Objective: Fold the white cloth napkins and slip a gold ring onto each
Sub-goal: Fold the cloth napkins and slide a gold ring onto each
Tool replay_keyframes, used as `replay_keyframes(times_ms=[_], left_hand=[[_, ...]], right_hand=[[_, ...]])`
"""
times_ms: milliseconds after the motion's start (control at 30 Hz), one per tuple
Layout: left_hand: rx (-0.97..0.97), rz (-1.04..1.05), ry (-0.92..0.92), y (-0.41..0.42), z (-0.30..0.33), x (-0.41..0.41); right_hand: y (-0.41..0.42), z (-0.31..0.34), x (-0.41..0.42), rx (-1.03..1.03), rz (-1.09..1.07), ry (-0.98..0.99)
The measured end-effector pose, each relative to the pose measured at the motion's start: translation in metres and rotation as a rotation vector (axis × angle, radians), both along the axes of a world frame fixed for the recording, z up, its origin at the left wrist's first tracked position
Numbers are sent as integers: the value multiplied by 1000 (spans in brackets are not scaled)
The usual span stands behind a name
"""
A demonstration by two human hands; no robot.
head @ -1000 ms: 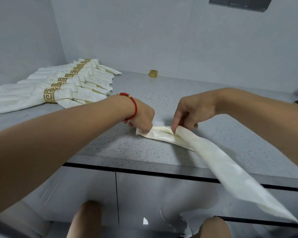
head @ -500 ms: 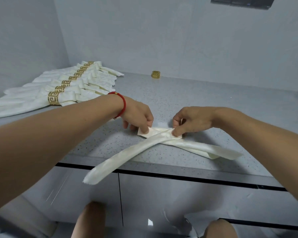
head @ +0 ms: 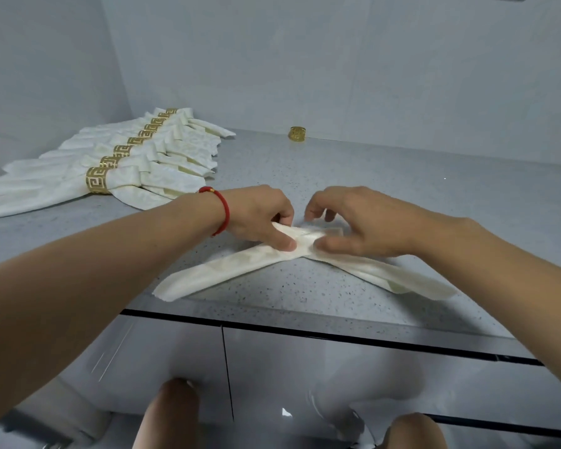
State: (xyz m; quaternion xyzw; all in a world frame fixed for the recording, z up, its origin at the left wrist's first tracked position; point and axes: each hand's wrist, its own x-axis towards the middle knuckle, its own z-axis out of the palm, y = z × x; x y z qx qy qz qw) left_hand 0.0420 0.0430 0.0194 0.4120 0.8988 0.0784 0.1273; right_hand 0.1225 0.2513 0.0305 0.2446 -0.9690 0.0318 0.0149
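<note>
A white cloth napkin, folded into a long strip, lies on the grey speckled counter with its two tails crossed in an upside-down V. My left hand, with a red cord at the wrist, pinches the fold at the crossing between thumb and curled fingers. My right hand presses its thumb flat on the crossing from the right, its fingers arched above the cloth. One loose gold ring stands at the back of the counter near the wall.
Several folded napkins with gold rings lie fanned in a row at the left, along the wall. The counter's front edge runs just below the napkin's tails. Glossy cabinet fronts and my knees show underneath.
The napkin's long tail swung from hanging off the right edge across to the left, forming the crossed shape. My right hand let go its pinch and now presses with the thumb.
</note>
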Motion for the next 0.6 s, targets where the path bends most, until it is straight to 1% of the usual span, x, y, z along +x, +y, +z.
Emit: replay_keyframes(times_ms=[100, 200, 267, 333, 433, 500, 600], left_hand=[[70, 4, 9, 4, 2, -4], [87, 5, 22, 6, 1, -4], [65, -39, 152, 9, -3, -1], [121, -67, 303, 13, -10, 6], [190, -14, 404, 16, -18, 11], [201, 21, 407, 17, -22, 10], [206, 68, 362, 19, -20, 7]], right_hand=[[-3, -17, 5, 110, 64, 113], [1, -35, 3, 95, 120, 203], [4, -39, -4, -29, 118, 184], [7, -38, -14, -125, 112, 146], [13, -35, -31, -149, 91, 139], [13, -35, -39, -158, 83, 160], [10, -38, -43, -110, 82, 210]])
